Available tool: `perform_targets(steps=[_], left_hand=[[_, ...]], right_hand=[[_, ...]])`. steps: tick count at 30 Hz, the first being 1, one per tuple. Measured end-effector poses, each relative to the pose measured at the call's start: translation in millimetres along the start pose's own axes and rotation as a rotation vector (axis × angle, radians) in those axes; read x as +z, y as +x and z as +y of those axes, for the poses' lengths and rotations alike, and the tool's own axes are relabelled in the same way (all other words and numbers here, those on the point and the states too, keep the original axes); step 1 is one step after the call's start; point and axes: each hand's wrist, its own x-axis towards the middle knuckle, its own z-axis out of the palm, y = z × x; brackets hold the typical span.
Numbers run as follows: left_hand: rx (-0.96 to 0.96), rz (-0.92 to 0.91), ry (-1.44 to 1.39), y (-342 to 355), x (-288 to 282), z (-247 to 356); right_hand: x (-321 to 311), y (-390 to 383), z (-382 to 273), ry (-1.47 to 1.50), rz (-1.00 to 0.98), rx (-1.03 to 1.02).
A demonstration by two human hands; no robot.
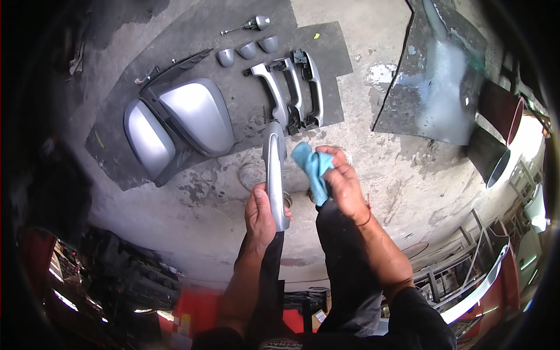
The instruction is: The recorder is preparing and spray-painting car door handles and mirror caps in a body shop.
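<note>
My left hand [261,214] is closed around the lower part of a silver car door handle [273,175], which points upright away from me. To its right, my right hand [346,185] grips a crumpled light-blue cloth [314,166]. A small gap separates the cloth from the handle. Past the handle's far tip, three more silver door handles [296,90] lie side by side on a dark mat [198,61]. Beyond those sit several small silver caps [247,51], one of them with a rod attached.
Two silver mirror covers [198,116] lie on the mat at the left, beside a dark curved trim piece. A paint-stained dark sheet [431,87] covers the floor at the right, near two round-mouthed containers [497,157]. Metal racks [466,256] stand at lower right.
</note>
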Motion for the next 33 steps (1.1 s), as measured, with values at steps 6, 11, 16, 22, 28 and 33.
perform_targets(steps=[6,11,16,22,28,33], left_hand=[[0.278,0.145,0.668,-12.5,6.4,-18.6],[0.005,-0.078,0.517,-38.7,17.1,-2.3],[0.198,-0.116,0.111,-58.3,12.0,13.3],[0.252,0.179,-0.408,-51.0,-46.8,9.9],[0.308,0.06,-0.392,-47.2,-58.4,29.6],[0.162,0.173,-0.57,-40.7,-54.2,24.0]], right_hand=[[83.0,7.8,10.5,-0.414,0.214,-0.231],[20.5,98.3,16.0,-0.401,0.166,-0.177],[-30.2,176.7,-28.9,-0.903,0.717,-0.459],[22.3,217.6,-30.4,-1.516,0.491,-0.9],[182.4,254.3,-18.0,-1.359,-0.03,-0.676],[193.2,273.4,-2.9,-1.557,-0.043,-0.701]])
